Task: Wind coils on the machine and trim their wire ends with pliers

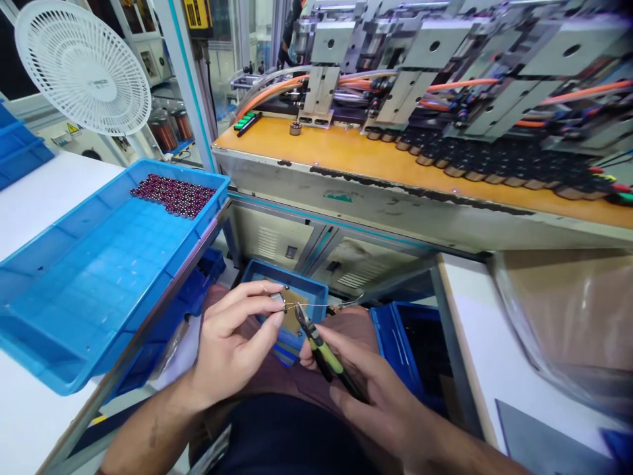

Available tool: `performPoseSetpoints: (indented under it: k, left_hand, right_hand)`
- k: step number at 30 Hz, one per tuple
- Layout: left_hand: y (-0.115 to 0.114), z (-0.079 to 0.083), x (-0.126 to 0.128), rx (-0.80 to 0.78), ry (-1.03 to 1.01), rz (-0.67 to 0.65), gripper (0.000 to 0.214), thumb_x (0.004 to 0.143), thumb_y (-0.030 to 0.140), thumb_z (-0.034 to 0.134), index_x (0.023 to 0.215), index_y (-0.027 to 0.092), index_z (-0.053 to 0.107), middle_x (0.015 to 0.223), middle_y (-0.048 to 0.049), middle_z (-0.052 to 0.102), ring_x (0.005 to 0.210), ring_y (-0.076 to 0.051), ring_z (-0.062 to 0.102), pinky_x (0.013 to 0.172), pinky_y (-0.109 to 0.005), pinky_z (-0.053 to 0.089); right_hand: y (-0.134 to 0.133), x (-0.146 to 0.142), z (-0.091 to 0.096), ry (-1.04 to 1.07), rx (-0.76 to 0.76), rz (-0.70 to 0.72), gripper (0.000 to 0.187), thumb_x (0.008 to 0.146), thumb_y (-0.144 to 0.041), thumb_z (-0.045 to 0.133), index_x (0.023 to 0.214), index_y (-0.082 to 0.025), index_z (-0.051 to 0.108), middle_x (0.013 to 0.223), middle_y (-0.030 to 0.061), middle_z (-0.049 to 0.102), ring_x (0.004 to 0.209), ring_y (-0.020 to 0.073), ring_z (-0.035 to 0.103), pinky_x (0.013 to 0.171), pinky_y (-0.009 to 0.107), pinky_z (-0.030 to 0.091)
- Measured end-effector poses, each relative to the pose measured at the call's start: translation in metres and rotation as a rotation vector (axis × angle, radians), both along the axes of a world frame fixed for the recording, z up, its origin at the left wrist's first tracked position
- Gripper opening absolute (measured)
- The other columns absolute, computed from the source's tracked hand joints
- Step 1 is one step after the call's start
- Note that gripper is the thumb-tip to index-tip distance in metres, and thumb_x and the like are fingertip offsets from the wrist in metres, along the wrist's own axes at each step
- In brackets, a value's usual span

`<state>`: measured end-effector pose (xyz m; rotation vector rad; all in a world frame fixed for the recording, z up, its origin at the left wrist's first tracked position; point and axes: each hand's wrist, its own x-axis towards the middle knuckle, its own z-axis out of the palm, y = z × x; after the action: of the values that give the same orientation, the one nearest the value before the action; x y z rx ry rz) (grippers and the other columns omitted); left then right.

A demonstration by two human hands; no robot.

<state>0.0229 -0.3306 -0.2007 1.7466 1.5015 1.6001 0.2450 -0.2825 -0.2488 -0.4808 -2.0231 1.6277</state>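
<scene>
Between the thumb and fingers of my left hand (237, 336) is a small metal part with thin wires (277, 300), perhaps a small motor piece; its exact kind is hard to make out. Fine wire (321, 305) runs from it to the right. My right hand (361, 369) is wrapped round the green and black handles of wire cutters (324, 353). Their jaws are at the wire, just right of the small part. Whether the jaws are fully closed cannot be seen. Below both hands, a blue bin (316, 290) with a brown sheet inside stands low down.
A blue tray (93, 264) holding many small dark red and metal parts (173, 196) lies to the left. Ahead, an orange bench top (346, 148) carries a machine and rows of black-topped round parts (494, 161). A white fan (84, 66) stands at upper left; a white table (475, 330) is at right.
</scene>
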Motion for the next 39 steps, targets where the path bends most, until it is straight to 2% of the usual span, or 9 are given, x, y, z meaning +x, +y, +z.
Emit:
performPoseSetpoints:
  k: [4, 8, 12, 17, 22, 26, 30, 33, 39]
  left_hand:
    - [0.001, -0.002, -0.002, -0.004, -0.002, -0.001, 0.025, 0.080, 0.002, 0.068, 0.098, 0.019, 0.072, 0.109, -0.0092, 0.072, 0.101, -0.019, 0.069, 0.088, -0.032, 0.056]
    - [0.001, -0.004, -0.003, -0.012, -0.009, -0.008, 0.026, 0.080, 0.002, 0.068, 0.099, 0.019, 0.072, 0.109, -0.0094, 0.072, 0.101, -0.020, 0.069, 0.087, -0.033, 0.056]
    - [0.001, -0.005, -0.004, -0.013, -0.015, -0.012, 0.026, 0.080, 0.002, 0.068, 0.099, 0.019, 0.072, 0.110, -0.0093, 0.072, 0.101, -0.019, 0.069, 0.087, -0.032, 0.056]
    - [0.001, -0.006, -0.003, -0.019, -0.013, -0.014, 0.025, 0.080, 0.002, 0.068, 0.098, 0.019, 0.072, 0.109, -0.0094, 0.072, 0.101, -0.020, 0.069, 0.088, -0.033, 0.057]
    - [0.001, -0.005, -0.003, -0.030, -0.019, -0.006, 0.022, 0.081, 0.005, 0.068, 0.097, 0.020, 0.072, 0.108, -0.0093, 0.072, 0.099, -0.021, 0.069, 0.086, -0.035, 0.058]
    - [0.002, -0.008, -0.007, -0.006, 0.015, -0.045, 0.024, 0.082, 0.003, 0.067, 0.098, 0.020, 0.070, 0.111, -0.0100, 0.070, 0.102, -0.021, 0.068, 0.089, -0.036, 0.058]
    - [0.001, -0.016, -0.012, 0.093, 0.040, -0.121, 0.034, 0.077, -0.001, 0.070, 0.103, 0.021, 0.062, 0.119, -0.0110, 0.059, 0.106, -0.024, 0.067, 0.086, -0.039, 0.061]
    - [0.001, -0.021, -0.012, 0.145, -0.057, -0.173, 0.048, 0.075, -0.005, 0.070, 0.109, 0.023, 0.052, 0.123, -0.0095, 0.053, 0.104, -0.023, 0.068, 0.083, -0.039, 0.063]
    - [0.002, -0.021, -0.009, 0.190, -0.064, -0.191, 0.057, 0.073, -0.008, 0.070, 0.113, 0.023, 0.046, 0.112, -0.0085, 0.065, 0.107, -0.024, 0.067, 0.089, -0.047, 0.060]
  right_hand:
    - [0.000, -0.006, 0.005, 0.059, -0.039, -0.008, 0.071, 0.086, -0.005, 0.049, 0.149, -0.036, 0.033, 0.112, 0.0059, 0.061, 0.095, 0.0171, 0.063, 0.087, 0.035, 0.055]
    - [0.000, -0.007, 0.009, 0.054, -0.058, -0.006, 0.071, 0.085, -0.005, 0.050, 0.148, -0.036, 0.035, 0.105, 0.0045, 0.061, 0.086, 0.0143, 0.060, 0.078, 0.029, 0.055]
    - [0.001, -0.007, 0.011, 0.019, -0.046, -0.010, 0.070, 0.084, -0.004, 0.051, 0.147, -0.034, 0.038, 0.099, 0.0038, 0.061, 0.080, 0.0130, 0.059, 0.074, 0.026, 0.054]
    - [0.000, -0.008, 0.016, -0.028, -0.014, -0.030, 0.064, 0.085, -0.008, 0.052, 0.146, -0.025, 0.041, 0.089, 0.0035, 0.061, 0.077, 0.0139, 0.057, 0.072, 0.027, 0.052]
    - [-0.002, -0.011, 0.018, -0.060, -0.207, -0.075, 0.051, 0.090, -0.017, 0.052, 0.141, -0.023, 0.046, 0.089, 0.0037, 0.059, 0.072, 0.0129, 0.054, 0.067, 0.026, 0.050]
    - [-0.002, -0.010, 0.014, -0.040, -0.347, -0.109, 0.046, 0.091, -0.022, 0.057, 0.135, -0.025, 0.047, 0.096, 0.0043, 0.058, 0.083, 0.0140, 0.057, 0.078, 0.028, 0.051]
    - [-0.002, 0.000, 0.013, -0.044, -0.420, -0.017, 0.059, 0.089, -0.022, 0.060, 0.142, -0.028, 0.036, 0.109, 0.0074, 0.056, 0.093, 0.0158, 0.059, 0.089, 0.035, 0.051]
    - [-0.004, 0.008, 0.017, -0.064, -0.390, 0.038, 0.063, 0.090, -0.020, 0.057, 0.146, -0.029, 0.029, 0.114, 0.0093, 0.053, 0.101, 0.0174, 0.057, 0.096, 0.040, 0.048]
    - [-0.008, 0.015, 0.027, -0.029, -0.318, 0.082, 0.061, 0.093, -0.020, 0.051, 0.149, -0.030, 0.029, 0.117, 0.0102, 0.052, 0.106, 0.0192, 0.057, 0.102, 0.045, 0.044]
